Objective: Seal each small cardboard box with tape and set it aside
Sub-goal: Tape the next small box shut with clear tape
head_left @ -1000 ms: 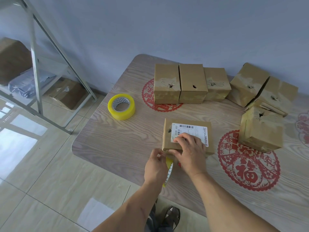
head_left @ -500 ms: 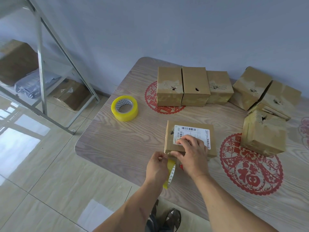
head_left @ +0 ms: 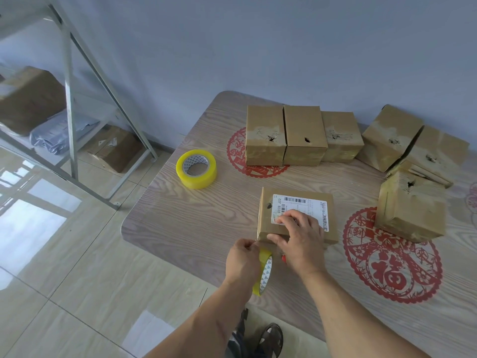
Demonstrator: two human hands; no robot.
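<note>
Holding the tape roll (head_left: 263,273) upright at the near table edge, my left hand (head_left: 242,262) curls round it and pinches the film near the box's near left corner. My right hand (head_left: 299,239) presses down on the labelled box (head_left: 296,215), fingers bent over its label and thumb against the near face. Judging by how it sits, this box feels light and fairly stiff, so it would slide on the smooth table (head_left: 201,228) unless pinned from above; the broad top is where I would hold it. Tape film is thin and clingy, best kept taut. Farther off lies a spare tape roll (head_left: 196,168), then a row of boxes (head_left: 302,135) and a looser cluster (head_left: 410,161) on the right.
</note>
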